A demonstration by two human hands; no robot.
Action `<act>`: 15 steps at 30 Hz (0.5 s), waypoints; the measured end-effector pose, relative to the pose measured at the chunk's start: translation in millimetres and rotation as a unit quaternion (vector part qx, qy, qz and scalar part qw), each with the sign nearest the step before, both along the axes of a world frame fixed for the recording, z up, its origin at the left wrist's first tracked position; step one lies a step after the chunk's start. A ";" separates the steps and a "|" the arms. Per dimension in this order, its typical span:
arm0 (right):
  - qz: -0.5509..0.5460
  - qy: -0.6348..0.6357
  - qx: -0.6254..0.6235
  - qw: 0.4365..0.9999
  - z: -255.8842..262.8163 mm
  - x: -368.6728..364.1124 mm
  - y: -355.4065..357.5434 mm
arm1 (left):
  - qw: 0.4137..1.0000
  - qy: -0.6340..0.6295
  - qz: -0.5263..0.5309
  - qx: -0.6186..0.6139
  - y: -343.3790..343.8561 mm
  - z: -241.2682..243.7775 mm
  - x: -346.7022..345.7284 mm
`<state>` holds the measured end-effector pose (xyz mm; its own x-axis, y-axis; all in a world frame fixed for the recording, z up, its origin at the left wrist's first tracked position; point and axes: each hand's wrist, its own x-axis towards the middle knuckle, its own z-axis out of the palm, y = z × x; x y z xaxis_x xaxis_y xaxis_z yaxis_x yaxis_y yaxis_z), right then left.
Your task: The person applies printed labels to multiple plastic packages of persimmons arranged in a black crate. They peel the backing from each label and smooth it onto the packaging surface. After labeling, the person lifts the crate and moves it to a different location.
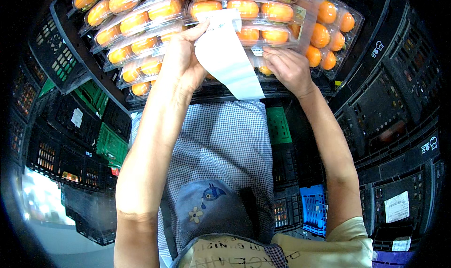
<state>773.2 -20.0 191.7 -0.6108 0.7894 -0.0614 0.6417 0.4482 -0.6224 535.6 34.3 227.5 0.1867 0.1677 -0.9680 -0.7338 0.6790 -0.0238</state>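
Stacked clear plastic clamshell packs of orange fruit point(133, 22), perhaps persimmons, fill a black plastic crate point(225, 94) at the top of the view. My left hand point(190, 53) holds a strip of white label paper point(225, 56) between thumb and fingers; the strip hangs in a curl over the crate's near side. Against the front of a pack, my right hand point(287, 69) has its fingertips bunched beside a small printed label point(257, 50). Whether those fingertips pinch anything cannot be told. A pale label point(299, 16) is on a pack at the right of the stack.
Black plastic crates stand stacked at the left point(53, 134) and right point(380, 102). Green crates point(112, 144) sit among those at left, and a blue crate point(313, 210) stands low at right. A checked apron point(222, 137) covers my front, close to the fruit crate.
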 end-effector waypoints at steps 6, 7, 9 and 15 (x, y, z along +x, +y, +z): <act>0.030 -0.026 -0.041 0.998 2.5 -0.6 5.9 | 1.000 -0.021 0.012 0.019 -5.0 -5.9 -4.2; 0.032 -0.025 -0.039 0.998 3.1 -1.1 6.8 | 0.999 -0.022 0.012 0.025 -6.5 -7.4 -4.3; 0.035 -0.025 -0.037 0.998 4.1 -2.1 8.0 | 0.999 -0.024 0.010 0.027 -6.8 -8.5 -4.5; 0.052 -0.040 -0.091 0.994 1.8 -3.4 8.4 | 1.000 -0.021 0.010 0.013 -4.5 -5.4 -3.5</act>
